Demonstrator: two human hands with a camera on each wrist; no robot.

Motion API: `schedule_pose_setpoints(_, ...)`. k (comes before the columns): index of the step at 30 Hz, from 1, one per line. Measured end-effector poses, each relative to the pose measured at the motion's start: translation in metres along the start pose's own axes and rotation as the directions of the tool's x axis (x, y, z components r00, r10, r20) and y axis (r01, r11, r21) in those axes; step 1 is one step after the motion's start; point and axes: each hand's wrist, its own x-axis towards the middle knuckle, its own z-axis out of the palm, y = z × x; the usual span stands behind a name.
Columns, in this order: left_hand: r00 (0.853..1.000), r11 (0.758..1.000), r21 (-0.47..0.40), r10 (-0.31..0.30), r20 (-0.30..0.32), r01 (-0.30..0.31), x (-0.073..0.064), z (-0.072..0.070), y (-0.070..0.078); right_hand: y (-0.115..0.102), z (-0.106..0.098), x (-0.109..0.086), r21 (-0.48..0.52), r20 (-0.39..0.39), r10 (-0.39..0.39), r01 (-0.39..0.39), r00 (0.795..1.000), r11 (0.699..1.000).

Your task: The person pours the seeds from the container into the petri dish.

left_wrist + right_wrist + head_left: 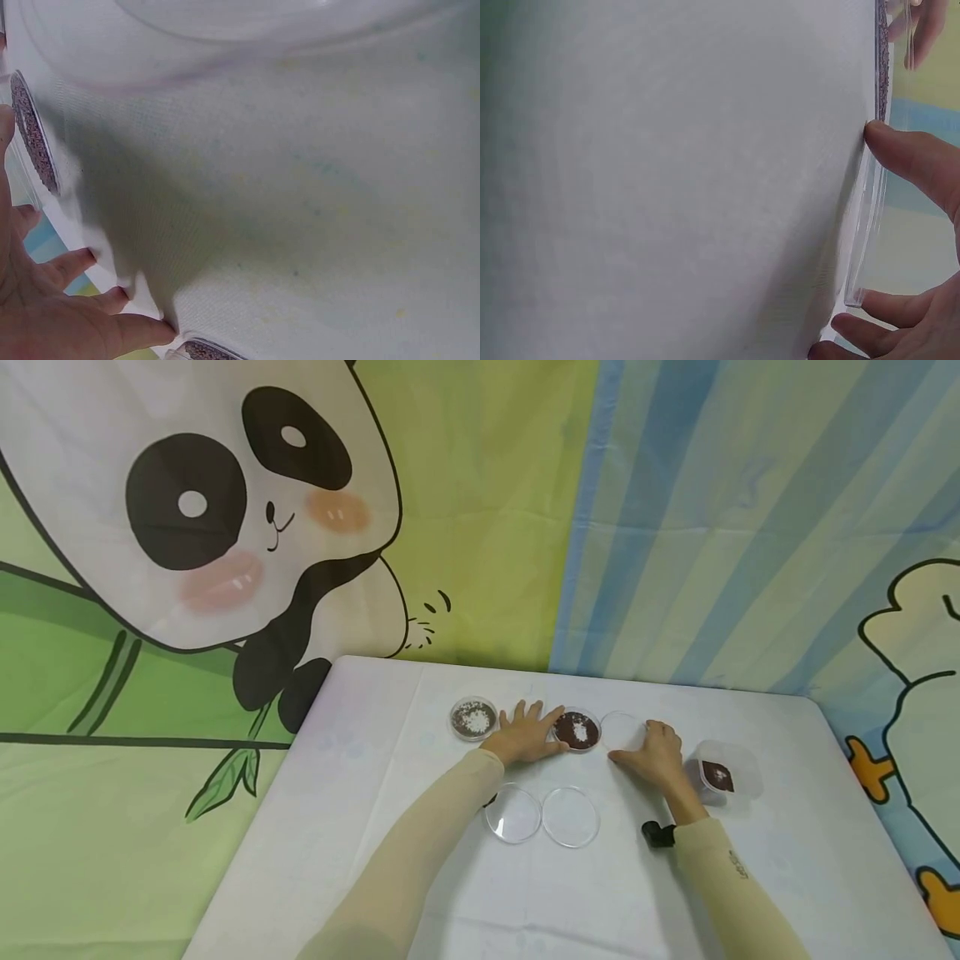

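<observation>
My left hand (522, 737) is spread palm down between two filled petri dishes. Its index finger and thumb touch the edge of the middle petri dish (576, 730), which holds dark brown granules topped with white ones. The left petri dish (474, 719), with grey-brown granules and a white patch, lies beside its outer fingers. My right hand (657, 756) grips a clear petri dish (622, 729) across its rim, thumb on the near side and fingers on the far side. In the right wrist view, that dish's wall (864, 240) shows between thumb and fingers.
Two clear round dish pieces (513, 814) lie side by side nearer the front. Right of my right hand stands a translucent plastic container (738, 768) with a brown-and-white patch. Behind the white table (360, 760) hangs a printed panda curtain (465, 527).
</observation>
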Motion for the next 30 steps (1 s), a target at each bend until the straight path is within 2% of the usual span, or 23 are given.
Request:
schedule_pose_setpoints(7,1.000,1.000,-0.007,0.000,0.006,0.000,-0.001,-0.001,0.001,-0.002,-0.001,-0.005,0.031,-0.027,-0.007,0.008,1.000,0.999)
schedule_pose_setpoints(19,1.000,1.000,-0.003,0.001,0.010,-0.001,0.001,0.001,-0.001,0.000,0.001,-0.014,0.023,-0.130,-0.100,0.104,0.986,0.994)
schedule_pose_setpoints(30,1.000,1.000,0.007,0.002,0.006,-0.002,0.001,0.001,0.000,-0.002,0.000,-0.017,0.035,-0.156,-0.159,0.166,0.975,0.985)
